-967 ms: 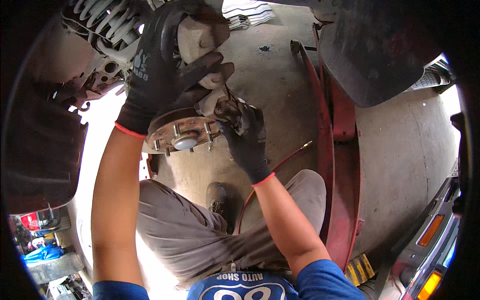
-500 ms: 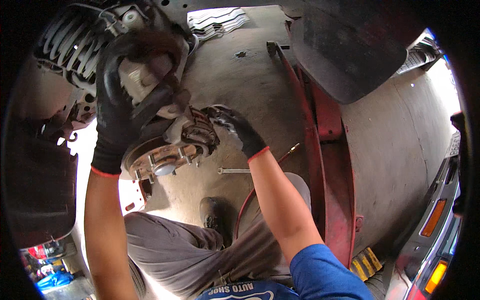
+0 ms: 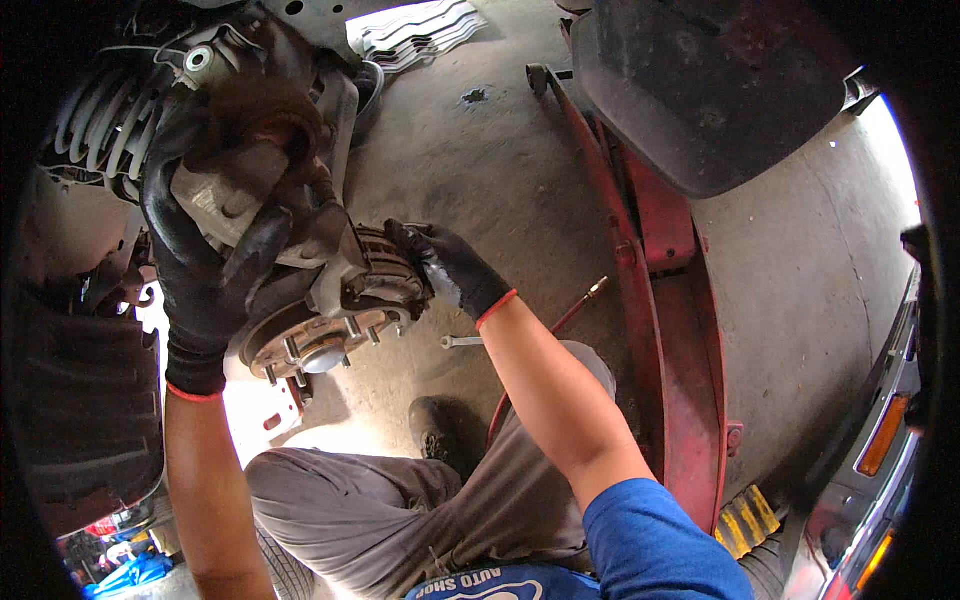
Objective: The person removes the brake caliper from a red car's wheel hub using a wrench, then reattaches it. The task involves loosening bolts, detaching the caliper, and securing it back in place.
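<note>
My left hand (image 3: 205,265), in a black glove with a red cuff edge, is wrapped round a grey brake caliper (image 3: 225,195), which it holds above the brake disc. The disc and hub (image 3: 322,355) with its bare wheel studs sit just below. At the disc's right side, brake pads (image 3: 385,262) stand in their bracket (image 3: 335,285). My right hand (image 3: 450,262), gloved the same way, has its fingers closed at the outer edge of a pad. The fingertips are partly hidden, so the exact grip is hard to see.
A coil spring (image 3: 100,140) is at the upper left. A long red floor jack (image 3: 660,330) runs along the right, beside a black mud flap (image 3: 700,100). A wrench (image 3: 462,342) and a red hose (image 3: 580,305) lie on the floor. Another vehicle (image 3: 860,470) stands far right.
The view has shifted a little. My left hand still holds the caliper. The right hand's fingers have moved closer in against the pad's edge.
</note>
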### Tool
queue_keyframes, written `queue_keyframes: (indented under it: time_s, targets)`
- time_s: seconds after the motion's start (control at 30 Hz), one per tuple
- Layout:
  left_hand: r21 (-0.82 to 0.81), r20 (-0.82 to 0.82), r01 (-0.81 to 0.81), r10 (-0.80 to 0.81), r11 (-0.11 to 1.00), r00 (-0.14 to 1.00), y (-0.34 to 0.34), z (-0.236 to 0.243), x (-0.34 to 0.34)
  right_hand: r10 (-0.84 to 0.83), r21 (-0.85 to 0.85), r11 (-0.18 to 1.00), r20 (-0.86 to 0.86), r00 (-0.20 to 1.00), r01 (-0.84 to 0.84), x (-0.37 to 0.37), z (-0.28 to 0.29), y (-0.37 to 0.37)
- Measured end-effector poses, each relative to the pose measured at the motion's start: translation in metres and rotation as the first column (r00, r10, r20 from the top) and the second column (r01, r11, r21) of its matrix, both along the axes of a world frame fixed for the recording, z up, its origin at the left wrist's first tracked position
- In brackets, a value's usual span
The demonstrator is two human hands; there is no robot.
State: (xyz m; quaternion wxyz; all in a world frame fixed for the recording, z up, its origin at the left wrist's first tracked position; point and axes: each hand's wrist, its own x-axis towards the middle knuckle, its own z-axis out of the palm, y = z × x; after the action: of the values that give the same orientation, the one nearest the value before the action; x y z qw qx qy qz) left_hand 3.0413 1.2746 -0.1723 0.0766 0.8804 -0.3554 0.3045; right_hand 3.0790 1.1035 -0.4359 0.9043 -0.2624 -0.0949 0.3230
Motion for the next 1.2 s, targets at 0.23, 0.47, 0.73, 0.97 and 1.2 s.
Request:
queue_keyframes:
  time_s: [0.23,0.47,0.73,0.97,1.2]
  targets:
    - [0.03,0.054,-0.03,0.028,0.999,0.998,-0.002,0.001,-0.001,-0.02,0.053,0.998,0.085,0.996,0.016,0.005,-0.009,0.009]
    - [-0.036,0.038,-0.048,0.049,0.998,0.998,0.005,-0.005,0.0,-0.491,-0.42,0.533,0.554,0.673,0.735,-0.001,-0.078,-0.036]
    - [0.008,0.188,-0.018,0.016,1.0,0.982,0.015,-0.006,0.005,-0.433,-0.419,0.303,0.74,0.516,0.856,-0.029,-0.043,-0.097]
    - [0.049,0.25,0.128,-0.137,0.99,0.958,0.003,0.011,0.001,0.02,0.42,0.147,0.904,-0.427,0.896,-0.034,0.19,-0.092]
    - [-0.043,0.027,0.062,-0.06,0.997,0.998,-0.006,0.023,-0.018,-0.036,-0.223,0.617,0.95,0.31,0.755,-0.039,0.286,-0.059]
